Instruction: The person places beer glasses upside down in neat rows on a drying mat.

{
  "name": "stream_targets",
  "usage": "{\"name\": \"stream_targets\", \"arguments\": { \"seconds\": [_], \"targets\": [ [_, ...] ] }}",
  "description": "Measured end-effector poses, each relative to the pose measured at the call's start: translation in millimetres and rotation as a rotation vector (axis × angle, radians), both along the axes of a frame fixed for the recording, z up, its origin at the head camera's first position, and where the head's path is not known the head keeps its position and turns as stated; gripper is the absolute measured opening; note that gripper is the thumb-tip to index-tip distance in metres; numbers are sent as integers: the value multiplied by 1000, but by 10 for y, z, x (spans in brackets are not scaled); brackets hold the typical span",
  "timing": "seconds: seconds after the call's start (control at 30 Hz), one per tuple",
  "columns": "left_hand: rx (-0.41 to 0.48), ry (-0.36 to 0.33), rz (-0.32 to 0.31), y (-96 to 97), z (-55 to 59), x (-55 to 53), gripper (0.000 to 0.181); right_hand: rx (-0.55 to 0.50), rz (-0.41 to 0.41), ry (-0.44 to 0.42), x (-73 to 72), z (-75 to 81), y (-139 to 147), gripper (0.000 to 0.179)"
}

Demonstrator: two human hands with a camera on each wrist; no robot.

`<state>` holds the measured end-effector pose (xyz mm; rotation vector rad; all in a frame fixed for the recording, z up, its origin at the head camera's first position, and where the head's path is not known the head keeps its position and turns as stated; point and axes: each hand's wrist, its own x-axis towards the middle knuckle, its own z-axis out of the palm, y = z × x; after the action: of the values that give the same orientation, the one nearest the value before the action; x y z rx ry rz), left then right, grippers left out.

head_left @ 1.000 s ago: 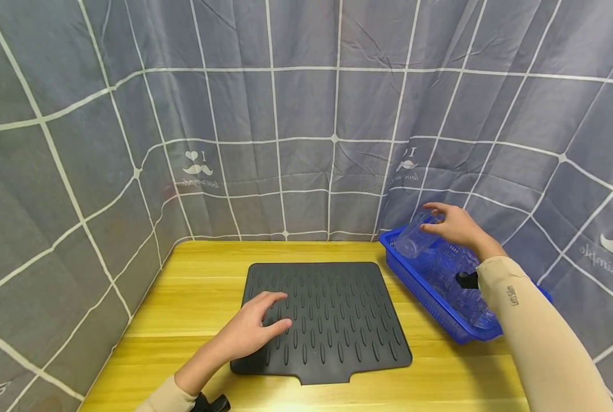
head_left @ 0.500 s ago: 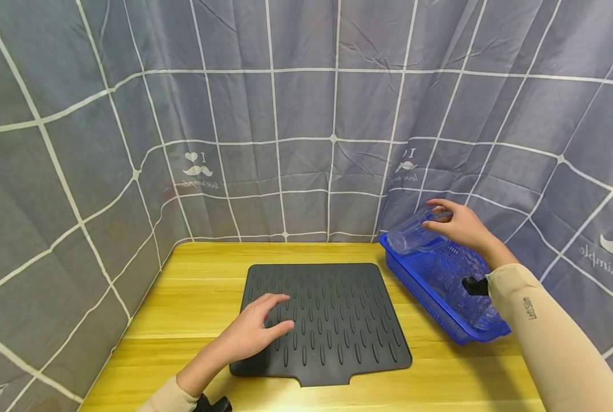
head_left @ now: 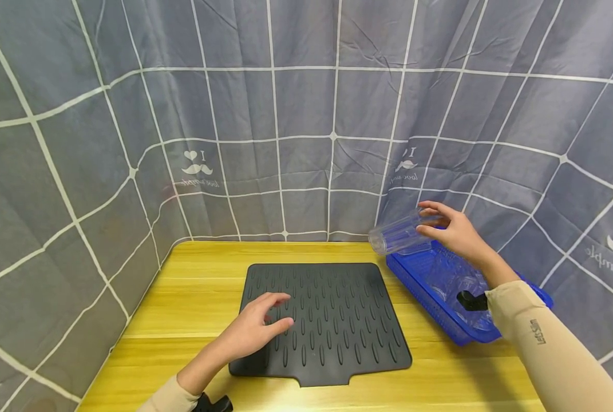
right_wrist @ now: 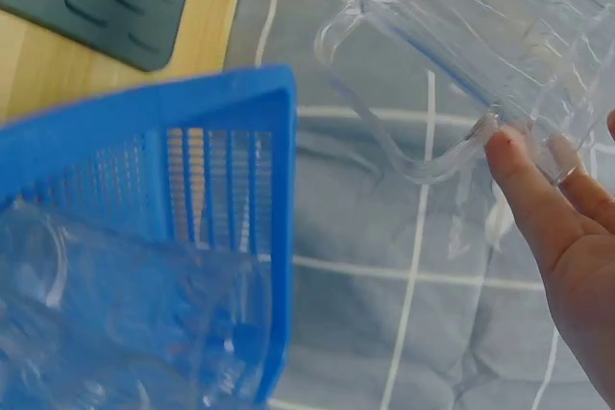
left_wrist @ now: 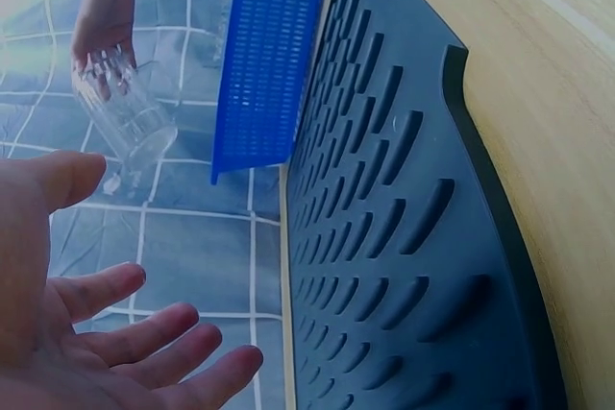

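My right hand (head_left: 455,232) grips a clear mug (head_left: 391,236) near one end, its fingers and thumb round the wall. The mug leans almost sideways, its other end pointing left past the far left corner of the blue basket (head_left: 423,297). A looped handle (right_wrist: 380,132) shows on it in the right wrist view. Over the black ridged mat (head_left: 332,320) my left hand (head_left: 252,326) hovers with fingers apart and slightly bent, holding nothing. The left wrist view shows the same hand (left_wrist: 115,352) with its palm bare.
Several clear glass vessels (right_wrist: 115,304) lie inside the basket, which stands to the right of the mat on the wooden table (head_left: 193,286). A grey checked curtain (head_left: 306,166) hangs close behind and along both sides.
My right hand has lifted the mug from within the basket and brought it left over the rim, tipping it closer to horizontal. My left hand has barely moved.
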<state>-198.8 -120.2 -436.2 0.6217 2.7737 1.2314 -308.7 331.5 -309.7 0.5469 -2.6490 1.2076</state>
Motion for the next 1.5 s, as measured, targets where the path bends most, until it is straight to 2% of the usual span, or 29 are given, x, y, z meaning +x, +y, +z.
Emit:
{"name": "stream_targets", "arguments": {
  "seconds": [0.3,0.43,0.77,1.0,1.33,1.5],
  "targets": [
    [26,-6,20,-15,10,-25,58,-170,69,-30,107,-234,-193,57],
    [42,-11,29,-15,11,-31,59,-238,71,-35,162,-317,-281,56],
    [72,24,-4,-17,56,-86,57,-492,89,-128,324,-486,-449,51],
    [108,-7,5,-37,30,-69,60,-498,76,-179,361,-586,-613,51],
    [132,-7,9,47,46,-74,61,-520,60,-200,460,-731,-798,52],
    [143,0,3,133,54,-98,61,-613,74,-228,484,-812,-870,50]
  ]
}}
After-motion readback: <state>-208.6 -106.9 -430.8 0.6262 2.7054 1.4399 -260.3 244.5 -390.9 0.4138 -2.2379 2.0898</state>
